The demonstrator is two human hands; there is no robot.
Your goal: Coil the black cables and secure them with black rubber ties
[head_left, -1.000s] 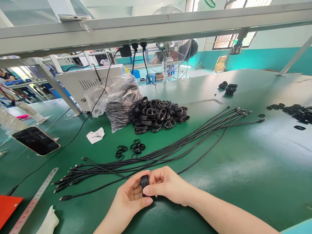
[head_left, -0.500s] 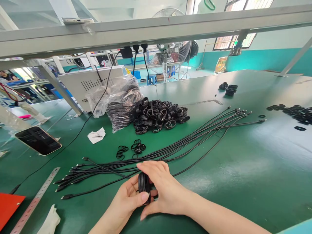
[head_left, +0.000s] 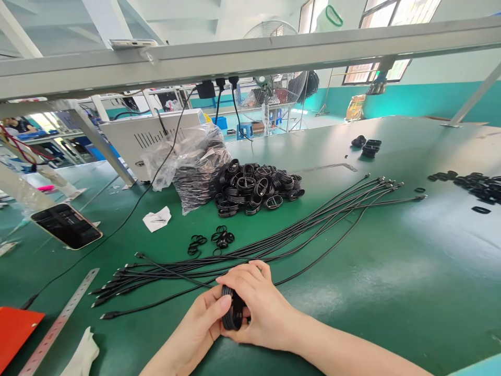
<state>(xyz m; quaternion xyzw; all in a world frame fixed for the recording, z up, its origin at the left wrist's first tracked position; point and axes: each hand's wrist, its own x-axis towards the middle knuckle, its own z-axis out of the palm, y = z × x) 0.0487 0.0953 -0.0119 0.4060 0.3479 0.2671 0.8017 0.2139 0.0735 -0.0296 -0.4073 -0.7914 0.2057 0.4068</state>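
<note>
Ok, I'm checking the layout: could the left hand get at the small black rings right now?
Not straight away, I'd say: the left hand is holding the black coil. The cables before the small black rings look low enough to reach over.

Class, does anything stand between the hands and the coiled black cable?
Nothing visible does: the left hand and right hand both directly touch the coiled black cable; the uncoiled cables lie beyond them.

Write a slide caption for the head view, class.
Left hand and right hand hold a coiled black cable near uncoiled cables and a heap of coils on a green table.
</note>
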